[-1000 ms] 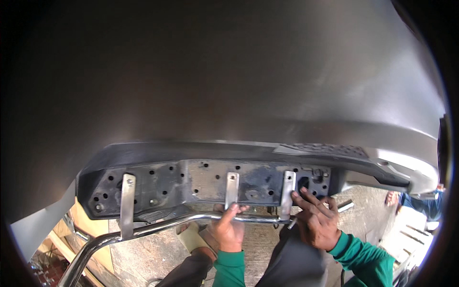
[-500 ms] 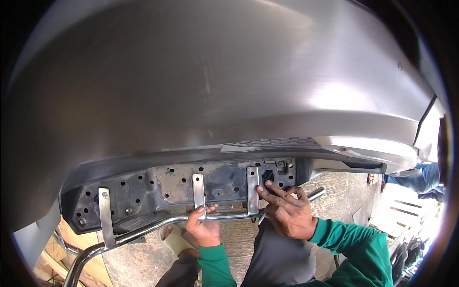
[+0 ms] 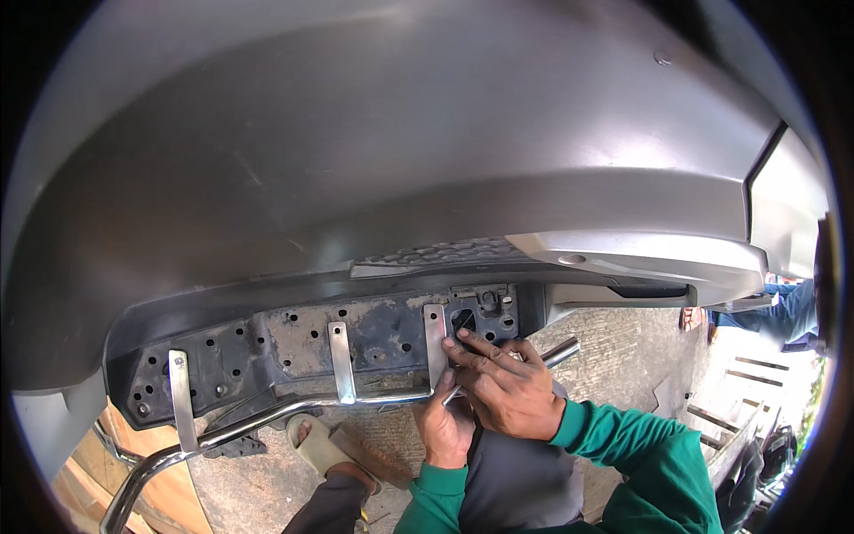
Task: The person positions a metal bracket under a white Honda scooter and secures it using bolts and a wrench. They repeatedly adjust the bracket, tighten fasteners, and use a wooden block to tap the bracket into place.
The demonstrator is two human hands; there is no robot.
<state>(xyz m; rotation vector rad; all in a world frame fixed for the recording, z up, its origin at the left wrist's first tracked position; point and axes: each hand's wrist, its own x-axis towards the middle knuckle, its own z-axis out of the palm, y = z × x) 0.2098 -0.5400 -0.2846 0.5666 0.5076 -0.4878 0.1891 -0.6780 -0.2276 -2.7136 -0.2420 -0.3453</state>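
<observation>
From where I stand, the left hand (image 3: 447, 432) has just left the middle bracket (image 3: 341, 363) and come across to the foot of the right bracket (image 3: 435, 343), so both hands now crowd one spot. That seems to put the attention wholly on that bracket.

The bent chrome tube (image 3: 307, 405) runs below the holed panel (image 3: 374, 334), its three brackets, the left bracket (image 3: 181, 400) included, rising in front of it. The right hand (image 3: 516, 396) has two fingers stretched toward the right bracket and the dark opening (image 3: 462, 319) beside it, the others curled. A slim metal pin (image 3: 452, 394) shows between the hands (which one grips it, if either, I cannot tell), and the left fingers are mostly hidden.

I spot no container near the hands; the closest thing is a pale slipper (image 3: 318, 451) with a foot in it.
</observation>
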